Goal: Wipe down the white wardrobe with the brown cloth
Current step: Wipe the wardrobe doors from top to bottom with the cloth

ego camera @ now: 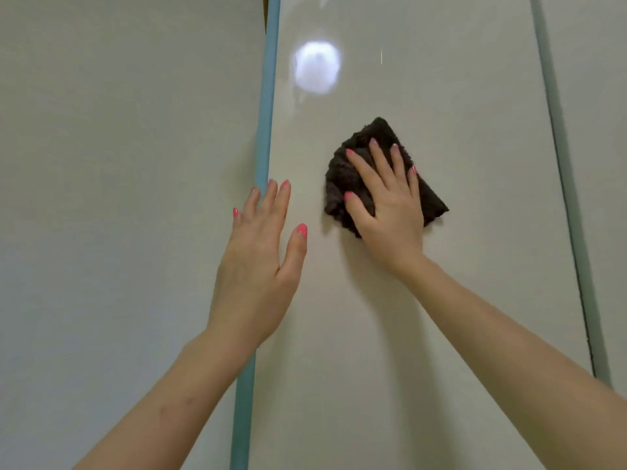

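The right hand lies flat with fingers spread on the brown cloth, pressing it against the glossy door panel of the white wardrobe, while the left hand, fingers straight and holding nothing, rests at the panel's left edge beside the blue trim strip. The bunched cloth runs from upper left to lower right under the palm, so the right hand alone drives the wipe. Unwiped-looking panel extends above toward a bright light reflection, with another door left and a seam right.

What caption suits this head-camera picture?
Right hand presses brown cloth flat against white wardrobe; left hand open near its blue edge strip.
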The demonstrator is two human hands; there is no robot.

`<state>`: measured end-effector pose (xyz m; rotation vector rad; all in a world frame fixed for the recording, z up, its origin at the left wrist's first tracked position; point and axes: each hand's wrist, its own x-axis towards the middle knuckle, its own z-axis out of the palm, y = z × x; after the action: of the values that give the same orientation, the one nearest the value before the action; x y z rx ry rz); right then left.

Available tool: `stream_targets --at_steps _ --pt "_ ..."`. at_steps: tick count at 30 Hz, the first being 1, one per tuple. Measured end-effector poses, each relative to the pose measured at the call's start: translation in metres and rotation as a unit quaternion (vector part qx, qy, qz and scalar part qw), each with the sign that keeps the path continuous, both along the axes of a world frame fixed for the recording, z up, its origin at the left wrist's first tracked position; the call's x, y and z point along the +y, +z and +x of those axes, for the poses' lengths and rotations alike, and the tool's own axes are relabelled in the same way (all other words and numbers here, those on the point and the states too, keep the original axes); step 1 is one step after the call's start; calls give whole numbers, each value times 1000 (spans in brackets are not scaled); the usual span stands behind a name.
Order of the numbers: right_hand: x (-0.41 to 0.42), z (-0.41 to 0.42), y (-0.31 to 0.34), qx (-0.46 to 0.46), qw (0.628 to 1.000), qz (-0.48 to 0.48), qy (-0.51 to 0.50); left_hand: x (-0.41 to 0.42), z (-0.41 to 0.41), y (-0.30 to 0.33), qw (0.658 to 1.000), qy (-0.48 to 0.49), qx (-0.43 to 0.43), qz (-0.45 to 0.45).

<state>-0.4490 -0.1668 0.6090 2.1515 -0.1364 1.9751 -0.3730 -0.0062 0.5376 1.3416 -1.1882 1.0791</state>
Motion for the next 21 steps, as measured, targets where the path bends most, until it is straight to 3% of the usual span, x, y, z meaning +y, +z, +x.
stream_targets --at_steps 1,3,6,8,11,15,17,21 --pt "1 4 -18 -5 1000 -8 -7 -3 -3 -4 1000 1 5 2" --pt "-3 2 -56 68 989 -133 -22 -8 -10 -10 1000 0 0 8" --pt "-40 -37 -72 239 914 -318 -73 -16 -23 -16 1000 -6 -18 14" --pt "-72 -66 -51 248 918 -297 -91 -21 -29 -16 1000 -10 -17 8" --pt "-107 -97 -19 136 978 -143 -73 -29 -34 -14 1000 9 -5 2" --pt "-123 -106 -8 42 999 -23 -9 -52 -49 -12 999 29 11 -11" --pt "-124 -102 -22 38 999 -36 -14 -65 -61 -14 999 30 18 -17" --pt "-158 -128 -67 156 962 -213 -65 -92 -93 -20 1000 31 4 -7"
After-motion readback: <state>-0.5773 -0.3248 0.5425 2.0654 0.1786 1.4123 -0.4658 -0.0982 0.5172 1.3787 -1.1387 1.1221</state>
